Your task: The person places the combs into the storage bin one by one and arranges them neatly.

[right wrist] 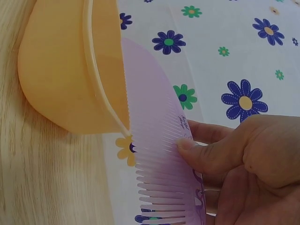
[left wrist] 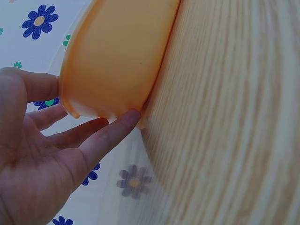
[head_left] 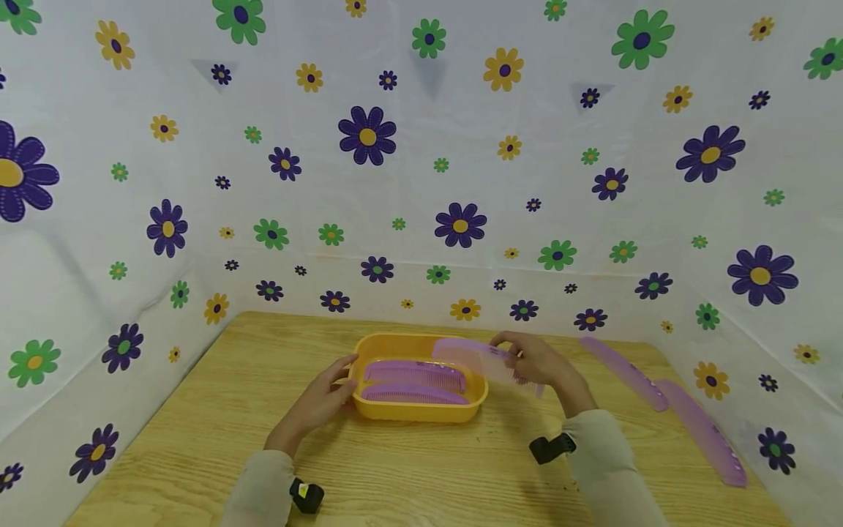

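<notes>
A yellow plastic basin stands on the table, with two purple combs inside, one behind the other. My left hand rests its fingers against the basin's left end; in the left wrist view, extended fingertips touch the outer wall. My right hand pinches a translucent purple comb by its back edge, between thumb and fingers. This comb slants over the basin's right end, teeth toward the basin in the right wrist view. Part of its back is hidden by my fingers.
Two more purple combs lie on the wooden table at the right, one farther back and the other nearer the right edge. White flowered sheeting encloses the table at the back and both sides.
</notes>
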The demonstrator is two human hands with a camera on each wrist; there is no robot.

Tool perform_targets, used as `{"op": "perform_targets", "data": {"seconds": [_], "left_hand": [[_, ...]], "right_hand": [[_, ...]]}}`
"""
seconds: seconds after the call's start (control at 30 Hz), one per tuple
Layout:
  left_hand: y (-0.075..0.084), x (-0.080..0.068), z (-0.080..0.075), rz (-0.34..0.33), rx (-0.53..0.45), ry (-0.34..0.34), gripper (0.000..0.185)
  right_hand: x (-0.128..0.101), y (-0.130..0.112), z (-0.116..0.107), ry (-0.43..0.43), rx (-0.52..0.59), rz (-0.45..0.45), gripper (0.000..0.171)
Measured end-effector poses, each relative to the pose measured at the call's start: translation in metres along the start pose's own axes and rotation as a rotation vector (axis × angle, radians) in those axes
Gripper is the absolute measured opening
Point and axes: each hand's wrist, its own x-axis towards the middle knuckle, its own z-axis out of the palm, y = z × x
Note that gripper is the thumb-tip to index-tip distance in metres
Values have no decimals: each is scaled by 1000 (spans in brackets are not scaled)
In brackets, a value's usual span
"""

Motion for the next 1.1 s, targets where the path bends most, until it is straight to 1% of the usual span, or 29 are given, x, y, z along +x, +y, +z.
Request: {"op": "perform_targets", "data": {"seconds": [0.2,0.4,0.7,1.0,1.1], "left_hand": [[-1,1,0,-4,-7,3,55],[-2,2,-1,-5,-2,2,55],[-2,2,-1,2,-6,4,55],[0,0,-2,24,2,-18,55],[1,-1,-1,10,-1,-3,55]], "right_hand": [[4,-4,4,-6,17,3,40],[9,-6,7,-14,8,-2,40],[9,-14,11,-34,20,10,40],[16,-18,15,-45,-5,-27,42],[18,-21,15,-48,-17,-36,41]]}}
